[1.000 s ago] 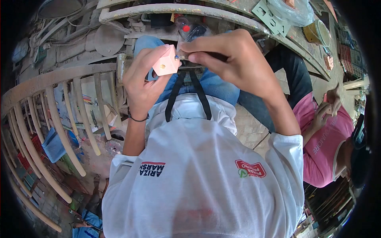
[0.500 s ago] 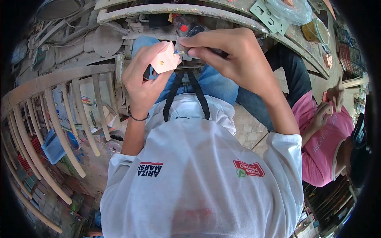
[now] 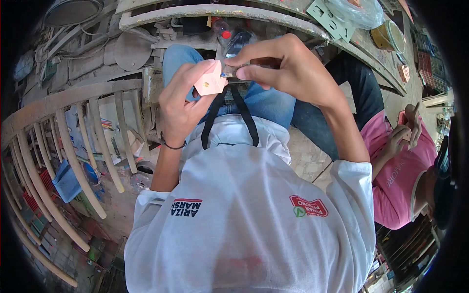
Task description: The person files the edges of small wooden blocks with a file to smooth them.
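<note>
A small pale pink block (image 3: pixel 211 84), angular like a little house, is gripped in my left hand (image 3: pixel 178 100), fingers wrapped behind it. A gold-coloured round spot shows on its near face. Just right of the block, my right hand (image 3: pixel 288 71) is closed in a pinch, thumb and index finger close together. Between those fingertips and the block's side sits a tiny blue-tipped piece (image 3: pixel 223 75). A thin greyish, see-through piece appears beside the fingertips, but I cannot make out what the right hand holds.
A slatted wooden rack (image 3: pixel 73 105) stands at left. Across the top runs a worn bench (image 3: pixel 224 10), with a green cut-out stencil (image 3: pixel 328 22), a plastic bag (image 3: pixel 359 13) and a yellowish tin (image 3: pixel 386 36). At right, a co-worker in a pink shirt (image 3: pixel 398 195) handles a small block.
My left hand and the block have shifted slightly right and down. The right fingertips have also dropped a little, staying close to the block. The co-worker's hands have moved closer together.
</note>
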A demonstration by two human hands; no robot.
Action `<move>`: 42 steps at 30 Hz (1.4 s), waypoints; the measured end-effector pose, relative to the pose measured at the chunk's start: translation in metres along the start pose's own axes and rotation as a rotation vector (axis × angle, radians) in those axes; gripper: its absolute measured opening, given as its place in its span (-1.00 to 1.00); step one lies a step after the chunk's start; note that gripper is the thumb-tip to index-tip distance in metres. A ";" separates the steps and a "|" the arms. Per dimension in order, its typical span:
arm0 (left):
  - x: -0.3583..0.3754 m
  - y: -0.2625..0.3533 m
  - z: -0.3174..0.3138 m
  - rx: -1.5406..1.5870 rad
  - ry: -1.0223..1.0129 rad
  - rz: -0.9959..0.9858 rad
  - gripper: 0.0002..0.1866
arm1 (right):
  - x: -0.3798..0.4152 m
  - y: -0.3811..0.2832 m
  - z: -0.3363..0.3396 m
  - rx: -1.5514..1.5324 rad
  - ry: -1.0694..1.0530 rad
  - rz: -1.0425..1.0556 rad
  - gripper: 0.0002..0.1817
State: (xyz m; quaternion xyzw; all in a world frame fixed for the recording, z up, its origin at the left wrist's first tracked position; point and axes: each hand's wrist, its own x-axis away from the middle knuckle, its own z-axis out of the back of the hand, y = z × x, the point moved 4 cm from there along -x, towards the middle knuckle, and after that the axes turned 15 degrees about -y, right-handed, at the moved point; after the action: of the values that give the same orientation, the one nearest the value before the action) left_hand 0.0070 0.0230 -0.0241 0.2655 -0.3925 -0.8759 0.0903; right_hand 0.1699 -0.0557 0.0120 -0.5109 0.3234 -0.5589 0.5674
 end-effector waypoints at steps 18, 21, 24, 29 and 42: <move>-0.004 0.003 0.008 -0.064 0.026 0.010 -0.44 | 0.011 -0.030 -0.008 0.785 0.177 0.237 -0.73; -0.003 0.002 0.009 -0.066 0.032 -0.013 -0.45 | 0.005 -0.023 -0.006 0.577 0.190 0.370 -0.77; -0.003 0.005 0.008 -0.075 0.015 -0.003 -0.45 | 0.003 -0.017 -0.001 0.372 0.174 0.393 -0.81; -0.001 0.005 0.001 0.000 -0.039 0.038 -0.45 | 0.004 -0.005 0.004 0.115 0.042 0.153 -0.81; 0.004 0.003 0.010 0.017 0.065 0.019 -0.47 | 0.007 -0.029 -0.002 0.360 0.146 0.216 -0.78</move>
State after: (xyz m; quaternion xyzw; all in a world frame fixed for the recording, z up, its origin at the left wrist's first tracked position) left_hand -0.0016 0.0266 -0.0180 0.2910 -0.3991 -0.8626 0.1091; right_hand 0.1602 -0.0583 0.0396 -0.3220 0.3114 -0.5790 0.6812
